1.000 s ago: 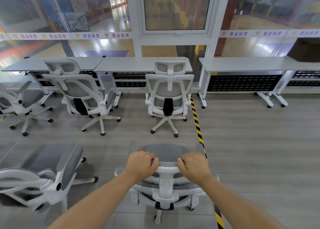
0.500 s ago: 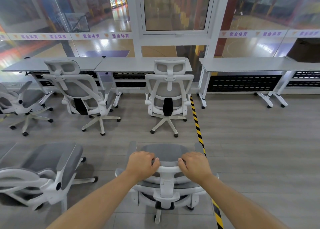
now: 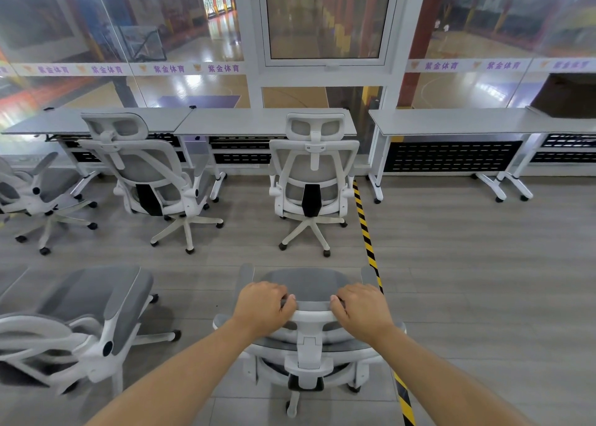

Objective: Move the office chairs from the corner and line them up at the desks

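A white office chair with grey mesh [image 3: 309, 288] stands right in front of me, its back toward me. My left hand [image 3: 263, 308] and my right hand [image 3: 362, 308] both grip the top of its headrest. Ahead, two matching chairs face the desks: one [image 3: 314, 180] sits straight at the middle desk [image 3: 258, 125], the other [image 3: 151, 180] is turned a little at the left desk [image 3: 64, 124]. Another chair [image 3: 80, 322] stands at my near left, and one more [image 3: 35, 196] at the far left edge.
A long grey desk [image 3: 467, 121] on castors stands at the right with nothing in front of it. Yellow-black tape [image 3: 367, 242] runs along the floor from the desks toward me, passing under the held chair's right side. Glass walls rise behind the desks.
Almost nothing differs: both hands keep the same grip on the headrest, and the held chair has crept slightly nearer to me in view.
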Available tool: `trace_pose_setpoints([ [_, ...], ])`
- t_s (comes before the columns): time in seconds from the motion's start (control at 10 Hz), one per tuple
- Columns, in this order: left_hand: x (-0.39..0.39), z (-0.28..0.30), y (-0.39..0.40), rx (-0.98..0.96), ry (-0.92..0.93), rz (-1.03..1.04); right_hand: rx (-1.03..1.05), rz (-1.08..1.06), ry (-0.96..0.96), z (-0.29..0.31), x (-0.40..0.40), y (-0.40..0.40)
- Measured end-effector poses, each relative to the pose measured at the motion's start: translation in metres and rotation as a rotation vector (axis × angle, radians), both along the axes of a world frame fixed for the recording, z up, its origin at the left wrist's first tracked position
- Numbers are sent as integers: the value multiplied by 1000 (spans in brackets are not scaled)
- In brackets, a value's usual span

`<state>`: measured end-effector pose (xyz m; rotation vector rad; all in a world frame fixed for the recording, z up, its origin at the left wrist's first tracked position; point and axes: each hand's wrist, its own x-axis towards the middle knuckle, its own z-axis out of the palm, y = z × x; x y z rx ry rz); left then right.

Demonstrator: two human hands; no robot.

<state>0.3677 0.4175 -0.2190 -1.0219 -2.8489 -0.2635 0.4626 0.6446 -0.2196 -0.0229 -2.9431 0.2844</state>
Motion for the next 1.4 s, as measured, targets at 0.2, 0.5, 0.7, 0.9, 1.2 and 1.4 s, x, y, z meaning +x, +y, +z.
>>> trace_pose_setpoints([
  [0.2, 0, 2, 0, 8, 3, -18, 15, 0, 2, -2, 0, -1],
  [0.5, 5, 1, 0, 23, 12, 12, 18, -2, 2, -4, -1, 0],
  [0.7, 7, 0, 3, 17, 37, 41, 7, 7, 5, -2, 0, 2],
  [0.9, 9, 1, 3, 10, 27, 39, -3, 17, 4, 0, 1, 3],
  [1.2, 11, 13, 1, 22, -94, 15, -17, 23, -97, 9, 5, 3],
  [1.4, -1, 11, -32, 325, -266, 148, -634, 43, 121, 95, -1, 22],
])
